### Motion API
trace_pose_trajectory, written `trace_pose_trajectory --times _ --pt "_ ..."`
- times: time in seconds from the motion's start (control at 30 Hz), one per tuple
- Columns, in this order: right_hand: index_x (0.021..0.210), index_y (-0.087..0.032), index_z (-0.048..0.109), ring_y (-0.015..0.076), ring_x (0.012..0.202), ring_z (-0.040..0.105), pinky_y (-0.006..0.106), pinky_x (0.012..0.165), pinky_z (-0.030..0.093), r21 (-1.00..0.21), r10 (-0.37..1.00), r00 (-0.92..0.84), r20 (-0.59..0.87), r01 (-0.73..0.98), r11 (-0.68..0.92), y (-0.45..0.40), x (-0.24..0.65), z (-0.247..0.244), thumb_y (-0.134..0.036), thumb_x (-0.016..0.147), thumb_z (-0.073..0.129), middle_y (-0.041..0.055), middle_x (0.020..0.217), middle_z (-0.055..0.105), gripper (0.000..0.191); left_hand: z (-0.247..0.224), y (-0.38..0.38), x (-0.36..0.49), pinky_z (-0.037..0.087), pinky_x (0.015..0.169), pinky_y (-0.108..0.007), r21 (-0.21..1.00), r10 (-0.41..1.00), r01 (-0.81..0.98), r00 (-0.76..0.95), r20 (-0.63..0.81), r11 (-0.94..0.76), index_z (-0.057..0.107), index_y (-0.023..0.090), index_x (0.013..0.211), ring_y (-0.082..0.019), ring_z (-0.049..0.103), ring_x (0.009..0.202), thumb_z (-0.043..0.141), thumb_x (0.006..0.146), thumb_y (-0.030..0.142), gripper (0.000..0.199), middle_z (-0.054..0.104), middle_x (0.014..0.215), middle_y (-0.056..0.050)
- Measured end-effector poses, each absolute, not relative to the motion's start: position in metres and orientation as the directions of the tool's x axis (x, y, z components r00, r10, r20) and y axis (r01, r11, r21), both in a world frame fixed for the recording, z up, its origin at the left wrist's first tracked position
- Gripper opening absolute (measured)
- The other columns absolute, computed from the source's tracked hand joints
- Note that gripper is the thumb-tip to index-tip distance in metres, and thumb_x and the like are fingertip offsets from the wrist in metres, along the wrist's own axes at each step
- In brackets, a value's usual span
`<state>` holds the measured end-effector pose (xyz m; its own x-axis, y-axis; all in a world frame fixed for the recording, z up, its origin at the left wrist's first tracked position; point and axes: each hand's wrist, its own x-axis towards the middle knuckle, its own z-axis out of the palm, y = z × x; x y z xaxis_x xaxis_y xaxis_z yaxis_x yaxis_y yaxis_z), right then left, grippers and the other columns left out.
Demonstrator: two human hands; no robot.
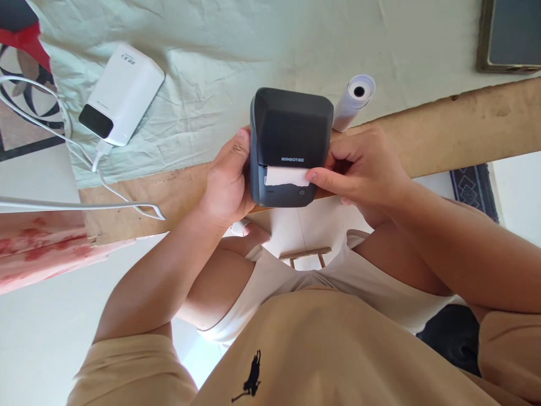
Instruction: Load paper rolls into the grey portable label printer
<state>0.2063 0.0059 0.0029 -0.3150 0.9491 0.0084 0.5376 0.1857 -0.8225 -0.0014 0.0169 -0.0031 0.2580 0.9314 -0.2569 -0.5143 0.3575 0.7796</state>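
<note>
A dark label printer [291, 124] marked NIIMBOT is held up over the table's front edge. Wrapped around its left side is my left hand [230, 180], closed on it. A white paper label strip [287, 176] with a torn-looking lower edge sticks out of the printer's slot. At the strip's right end lies the thumb of my right hand [359, 166]; its other fingers curl at the printer's right side and are partly hidden. Just behind that hand stands a roll of white paper [353, 101] with a dark core hole.
On the green cloth [211, 51] a white power bank [124, 93] lies at the left, with a white cable [101, 155] plugged in and looping over the wooden table edge [456, 121]. A dark flat device [513, 36] rests at the far right corner. My legs are below the table.
</note>
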Motion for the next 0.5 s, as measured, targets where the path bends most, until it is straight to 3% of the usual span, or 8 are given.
trace_pose_trajectory --times 0.13,0.23,0.37,0.5 --pt "0.051 -0.019 0.046 0.0097 0.053 0.032 0.033 0.058 0.02 -0.71 0.922 -0.368 0.121 0.617 0.339 0.006 0.209 -0.002 -0.075 0.095 0.053 0.0015 0.05 0.045 0.072 -0.006 0.015 0.002 0.059 0.088 -0.029 0.813 0.943 -0.477 0.183 -0.279 0.333 0.074 0.019 0.092 -0.022 0.07 0.106 0.054 0.103 0.057 0.045 0.072 0.093 -0.004" --pt "0.049 -0.018 0.036 0.0111 0.055 0.022 0.036 0.061 0.016 -0.587 0.897 -0.4 0.186 0.687 0.428 0.006 0.21 -0.007 -0.083 0.096 0.037 0.0028 0.048 0.038 0.081 -0.007 0.015 0.002 0.055 0.104 -0.034 0.821 0.938 -0.452 0.178 -0.298 0.347 0.076 0.02 0.098 -0.029 0.061 0.133 0.057 0.1 0.06 0.045 0.076 0.109 -0.006" --pt "0.052 -0.018 0.035 0.0121 0.057 0.023 0.036 0.063 0.017 -0.526 0.89 -0.405 0.211 0.72 0.452 0.007 0.21 -0.01 -0.083 0.097 0.032 0.0037 0.052 0.039 0.079 -0.008 0.016 -0.002 0.056 0.11 -0.04 0.804 0.914 -0.439 0.245 -0.323 0.401 0.076 0.02 0.107 -0.031 0.06 0.137 0.058 0.101 0.058 0.043 0.077 0.115 -0.007" --pt "0.052 -0.018 0.036 0.0112 0.055 0.021 0.036 0.063 0.018 -0.525 0.888 -0.402 0.222 0.718 0.457 0.008 0.21 -0.011 -0.082 0.096 0.037 0.0028 0.051 0.035 0.079 -0.007 0.017 -0.002 0.059 0.106 -0.037 0.806 0.926 -0.458 0.223 -0.304 0.375 0.077 0.02 0.107 -0.029 0.063 0.132 0.058 0.101 0.056 0.041 0.077 0.116 -0.004"
